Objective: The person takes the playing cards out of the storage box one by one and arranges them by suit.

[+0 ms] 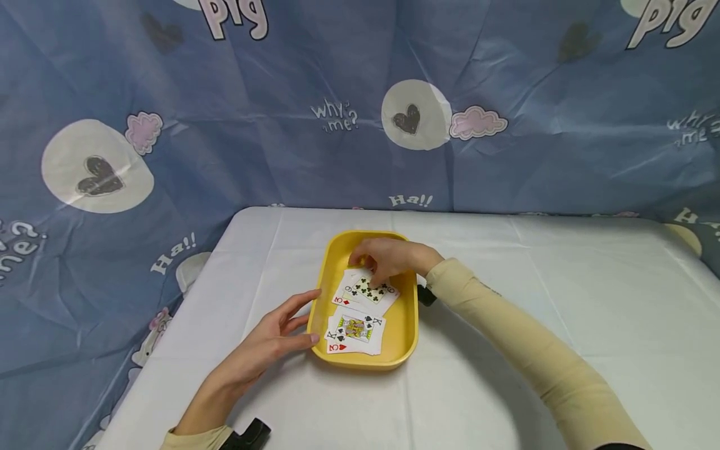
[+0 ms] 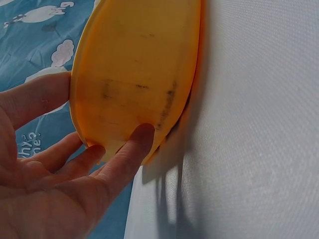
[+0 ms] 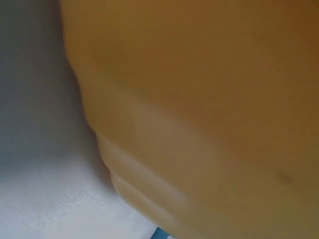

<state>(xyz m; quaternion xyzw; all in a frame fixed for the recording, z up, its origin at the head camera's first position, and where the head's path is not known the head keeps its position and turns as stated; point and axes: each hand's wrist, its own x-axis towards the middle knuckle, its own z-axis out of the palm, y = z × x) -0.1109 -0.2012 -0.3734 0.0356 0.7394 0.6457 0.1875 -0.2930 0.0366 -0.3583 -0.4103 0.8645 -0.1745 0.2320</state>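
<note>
A yellow tray (image 1: 400, 340) holds two overlapping groups of playing cards. In the nearer group a king of spades (image 1: 355, 328) lies face up over a red three of hearts. In the farther group a clubs card (image 1: 360, 292) covers a three of diamonds. My right hand (image 1: 390, 257) reaches over the tray's right rim, fingers curled at the far end of the farther cards, thumb on the clubs card; its palm hides part of them. Beside the tray, my left hand (image 1: 275, 334) rests its thumb and extended fingertips against the outer wall (image 2: 134, 74).
The tray stands on a white-covered table (image 1: 506, 350). A blue patterned cloth (image 1: 315, 162) hangs behind and to the left. A black wrist device (image 1: 425, 295) sits under the right wrist; the right wrist view is filled by the tray's yellow wall (image 3: 199, 109), with no fingers visible.
</note>
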